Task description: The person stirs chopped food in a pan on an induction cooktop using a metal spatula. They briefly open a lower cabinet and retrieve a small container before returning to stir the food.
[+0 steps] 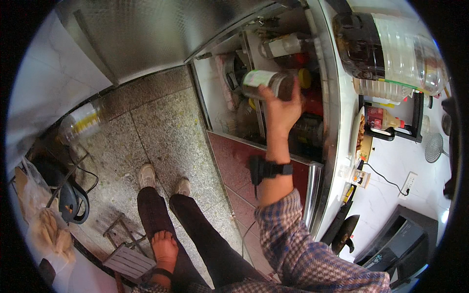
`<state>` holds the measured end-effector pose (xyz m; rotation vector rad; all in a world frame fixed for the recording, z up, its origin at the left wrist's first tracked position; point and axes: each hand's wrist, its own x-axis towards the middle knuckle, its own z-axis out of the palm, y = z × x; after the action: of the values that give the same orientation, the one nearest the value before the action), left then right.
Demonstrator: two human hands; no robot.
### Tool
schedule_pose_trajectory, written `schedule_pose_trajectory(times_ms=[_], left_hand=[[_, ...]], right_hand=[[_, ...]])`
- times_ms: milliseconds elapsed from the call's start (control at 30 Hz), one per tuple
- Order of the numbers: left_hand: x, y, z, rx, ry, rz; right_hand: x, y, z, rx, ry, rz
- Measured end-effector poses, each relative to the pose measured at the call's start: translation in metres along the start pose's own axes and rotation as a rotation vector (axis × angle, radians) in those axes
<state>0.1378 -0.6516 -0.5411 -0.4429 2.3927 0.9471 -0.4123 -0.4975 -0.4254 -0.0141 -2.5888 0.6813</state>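
Note:
My right hand (284, 106) reaches to the open cabinet and is closed around a clear jar with a pale green label (262, 82). The jar lies on its side in my grip, in front of the shelves. Beyond it stand several bottles, one of them clear with a white label (284, 47). A yellow lid (304, 78) shows just beside my fingers. My left hand (165, 247) rests on my thigh, holding nothing visible, its fingers close together.
The countertop (339, 121) on the right bears a large plastic jug of dark liquid (361, 47), a plate of food (360, 135) and a sauce bottle (383, 118). A small stool (130, 260), a plastic bottle (82, 122) and a bag (51, 234) are at the left.

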Motion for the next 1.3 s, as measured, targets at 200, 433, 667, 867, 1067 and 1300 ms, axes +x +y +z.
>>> schedule_pose_trajectory(times_ms=[200,433,667,867,1067,1300], left_hand=[[-0.001,0.0,-0.003,-0.012,-0.066,-0.034],[-0.002,-0.004,0.001,-0.007,-0.01,-0.008],[0.0,-0.003,0.001,0.004,-0.032,0.0],[0.0,-0.006,0.0,0.043,-0.05,0.026],[0.034,0.011,-0.038,0.031,-0.168,-0.024],[0.168,0.166,-0.139,-0.975,-0.426,0.349]], right_hand=[[0.052,0.024,0.023,-0.214,-0.043,0.12],[0.059,0.042,0.029,-0.242,-0.136,0.165],[-0.017,0.021,-0.027,-0.719,-0.391,0.023],[-0.056,0.009,-0.085,-0.936,-1.175,0.315],[-0.137,-0.048,-0.117,-0.981,-1.244,-0.168],[-0.244,-0.142,-0.164,-0.966,-1.594,-0.272]])
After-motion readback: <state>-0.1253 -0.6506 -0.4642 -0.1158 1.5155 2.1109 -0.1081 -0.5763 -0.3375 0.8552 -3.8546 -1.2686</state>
